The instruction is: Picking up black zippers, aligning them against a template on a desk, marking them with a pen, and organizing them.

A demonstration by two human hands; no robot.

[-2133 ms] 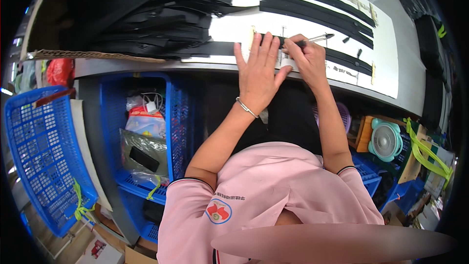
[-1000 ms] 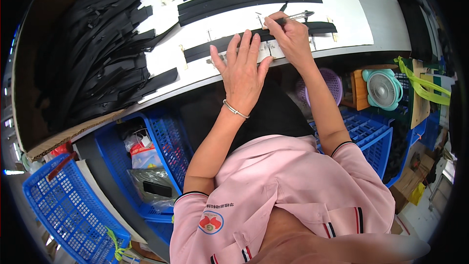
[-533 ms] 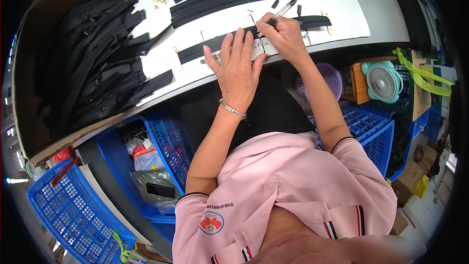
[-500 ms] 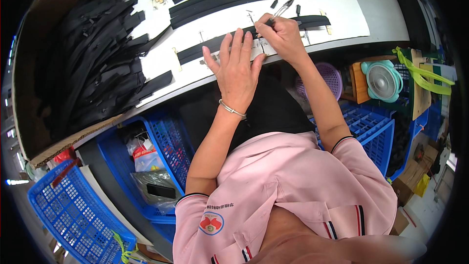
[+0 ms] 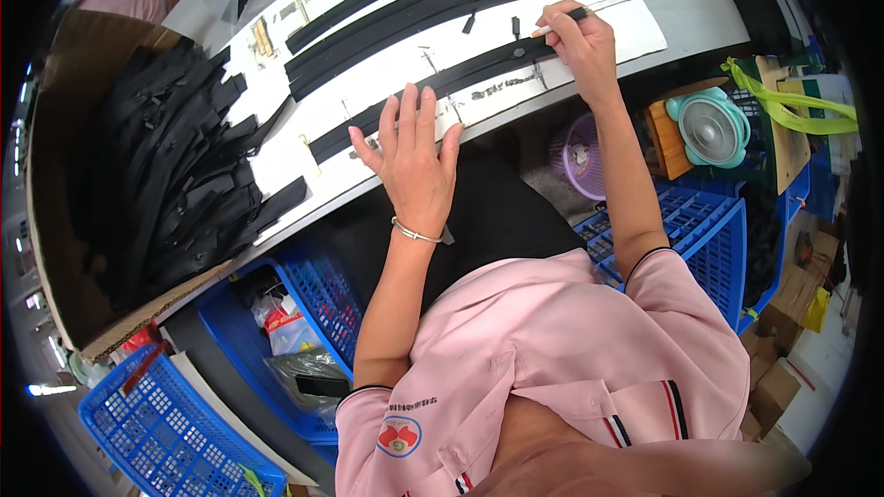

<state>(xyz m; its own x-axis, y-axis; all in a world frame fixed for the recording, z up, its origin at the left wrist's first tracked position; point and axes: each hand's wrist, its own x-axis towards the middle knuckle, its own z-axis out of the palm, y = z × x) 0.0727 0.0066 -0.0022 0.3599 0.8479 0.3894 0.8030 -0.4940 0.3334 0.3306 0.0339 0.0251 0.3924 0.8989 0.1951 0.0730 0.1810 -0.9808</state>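
Note:
My left hand (image 5: 412, 170) lies palm down with its fingers spread, fingertips on a black zipper strip (image 5: 479, 66). That strip runs along the near part of a white marked board (image 5: 635, 29). In my right hand (image 5: 587, 48) is a pen (image 5: 619, 0) with a clear barrel and dark grip. Its pale tip points down at the strip's far edge, near the right end; I cannot tell whether it touches. Black pull tabs (image 5: 471, 22) lie just beyond the strip. More black zipper strips (image 5: 414, 17) lie across the board farther back.
At the left, a cardboard box (image 5: 90, 29) holds a heap of black strips (image 5: 170, 175), some spilling onto the board. Blue plastic baskets (image 5: 175, 423) stand below the table edge. On the right are a small turquoise fan (image 5: 711, 129) and a purple basket (image 5: 582, 158).
My right hand has moved right along the strip with the pen, whose barrel now tilts lower. My left hand stays spread on the strip. The whole view has shifted slightly.

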